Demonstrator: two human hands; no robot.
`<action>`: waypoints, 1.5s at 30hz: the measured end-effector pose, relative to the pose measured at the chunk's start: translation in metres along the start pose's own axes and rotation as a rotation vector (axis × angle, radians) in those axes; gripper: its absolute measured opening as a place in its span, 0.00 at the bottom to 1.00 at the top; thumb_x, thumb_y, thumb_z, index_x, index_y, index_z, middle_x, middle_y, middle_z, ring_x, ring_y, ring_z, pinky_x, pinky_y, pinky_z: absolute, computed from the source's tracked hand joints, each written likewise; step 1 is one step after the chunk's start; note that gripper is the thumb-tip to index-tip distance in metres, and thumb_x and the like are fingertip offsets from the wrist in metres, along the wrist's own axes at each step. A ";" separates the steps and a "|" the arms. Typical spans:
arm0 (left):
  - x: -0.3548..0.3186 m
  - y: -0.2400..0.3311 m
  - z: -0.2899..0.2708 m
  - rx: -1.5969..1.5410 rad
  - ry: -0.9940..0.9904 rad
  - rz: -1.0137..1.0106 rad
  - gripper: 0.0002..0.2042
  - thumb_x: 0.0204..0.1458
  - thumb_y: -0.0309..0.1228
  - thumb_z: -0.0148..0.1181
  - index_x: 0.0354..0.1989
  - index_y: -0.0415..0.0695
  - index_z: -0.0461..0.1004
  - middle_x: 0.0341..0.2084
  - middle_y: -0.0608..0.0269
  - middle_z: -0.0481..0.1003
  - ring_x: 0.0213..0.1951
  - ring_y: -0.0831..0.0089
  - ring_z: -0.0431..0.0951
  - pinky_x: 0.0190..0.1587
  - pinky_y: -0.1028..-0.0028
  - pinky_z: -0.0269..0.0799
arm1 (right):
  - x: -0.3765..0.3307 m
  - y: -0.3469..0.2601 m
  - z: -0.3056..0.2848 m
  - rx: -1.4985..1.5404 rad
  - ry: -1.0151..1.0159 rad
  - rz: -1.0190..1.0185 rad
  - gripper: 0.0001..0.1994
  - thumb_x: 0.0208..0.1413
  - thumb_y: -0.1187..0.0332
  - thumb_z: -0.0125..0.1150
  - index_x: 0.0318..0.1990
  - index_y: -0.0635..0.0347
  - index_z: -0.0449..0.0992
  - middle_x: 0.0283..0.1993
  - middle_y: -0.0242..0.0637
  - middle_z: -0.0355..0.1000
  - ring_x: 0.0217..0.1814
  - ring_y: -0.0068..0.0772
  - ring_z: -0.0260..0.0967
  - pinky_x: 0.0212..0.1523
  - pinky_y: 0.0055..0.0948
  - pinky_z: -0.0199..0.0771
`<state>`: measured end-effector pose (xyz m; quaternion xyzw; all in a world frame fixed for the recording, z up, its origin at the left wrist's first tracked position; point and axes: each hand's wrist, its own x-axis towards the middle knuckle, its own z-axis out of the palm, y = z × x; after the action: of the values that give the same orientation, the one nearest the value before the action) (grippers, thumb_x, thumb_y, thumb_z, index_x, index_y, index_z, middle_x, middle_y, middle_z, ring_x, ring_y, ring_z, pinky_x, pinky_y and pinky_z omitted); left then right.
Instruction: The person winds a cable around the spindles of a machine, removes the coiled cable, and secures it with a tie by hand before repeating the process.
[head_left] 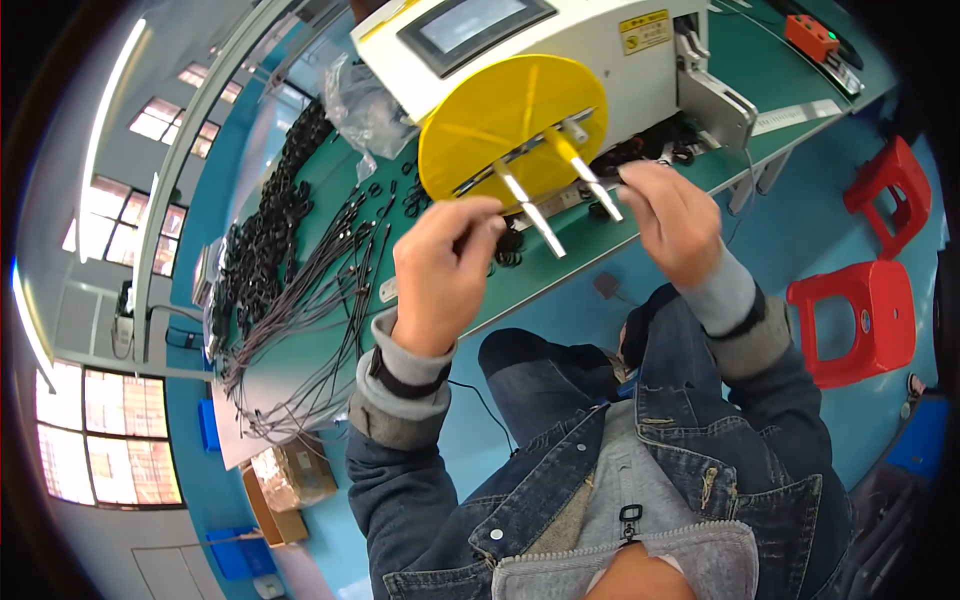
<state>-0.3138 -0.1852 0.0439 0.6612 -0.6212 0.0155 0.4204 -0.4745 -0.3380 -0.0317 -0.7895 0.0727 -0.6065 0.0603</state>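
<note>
At the front edge of the green table [765,70], your two hands are raised on either side of a pair of metal rods that stick out from a yellow disc [480,120] on the white machine [640,90]. Your left hand [440,275] is just beside the left rod [531,217], its fingers curled and the thumb drawn up near the forefinger; I cannot tell whether anything thin is pinched there. Your right hand [677,222] is bent inward near the tip of the right rod [600,193], its fingers curled too, and again I cannot tell if they grasp something. The right rod has a yellow section near the disc; both rods slant down toward you, over the table edge.

Behind and under the disc, dark cable coils [508,246] lie on the table. To your left are a long heap of black coiled cables [265,215] and a spread of loose dark cables [310,310], with a clear plastic bag [365,105] beside the machine. A screen [470,30] sits on the machine's top. Over on your right, two red stools [870,320] stand on the blue floor [745,400].
</note>
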 end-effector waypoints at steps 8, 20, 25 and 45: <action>0.019 -0.040 0.038 -0.139 0.143 -0.213 0.05 0.46 0.23 0.60 0.30 0.34 0.74 0.19 0.64 0.73 0.22 0.83 0.69 0.26 0.83 0.65 | -0.009 0.046 0.070 0.291 -0.014 0.495 0.08 0.46 0.74 0.59 0.35 0.65 0.74 0.28 0.40 0.73 0.24 0.32 0.70 0.26 0.24 0.70; 0.000 -0.044 0.042 -0.205 0.258 -0.278 0.05 0.47 0.22 0.58 0.31 0.34 0.74 0.23 0.67 0.73 0.24 0.84 0.68 0.29 0.84 0.65 | -0.081 0.042 0.021 0.288 -0.082 0.876 0.06 0.51 0.72 0.55 0.31 0.65 0.73 0.21 0.32 0.70 0.21 0.17 0.66 0.22 0.18 0.65; -0.005 -0.043 0.034 -0.067 0.340 -0.122 0.06 0.47 0.22 0.59 0.34 0.34 0.75 0.23 0.64 0.73 0.23 0.81 0.69 0.27 0.82 0.65 | -0.115 0.028 0.001 0.359 -0.193 0.950 0.05 0.50 0.72 0.55 0.30 0.66 0.73 0.21 0.31 0.69 0.20 0.16 0.64 0.21 0.18 0.64; -0.042 -0.019 0.050 -0.006 0.303 -0.116 0.09 0.47 0.22 0.58 0.38 0.37 0.75 0.20 0.60 0.70 0.22 0.76 0.69 0.24 0.78 0.64 | -0.141 0.009 -0.015 0.515 -0.382 1.089 0.05 0.51 0.74 0.53 0.29 0.67 0.72 0.22 0.31 0.68 0.20 0.16 0.62 0.20 0.17 0.63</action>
<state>-0.3322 -0.1828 -0.0215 0.6848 -0.5113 0.0889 0.5116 -0.5256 -0.3201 -0.1632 -0.6937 0.3037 -0.3352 0.5605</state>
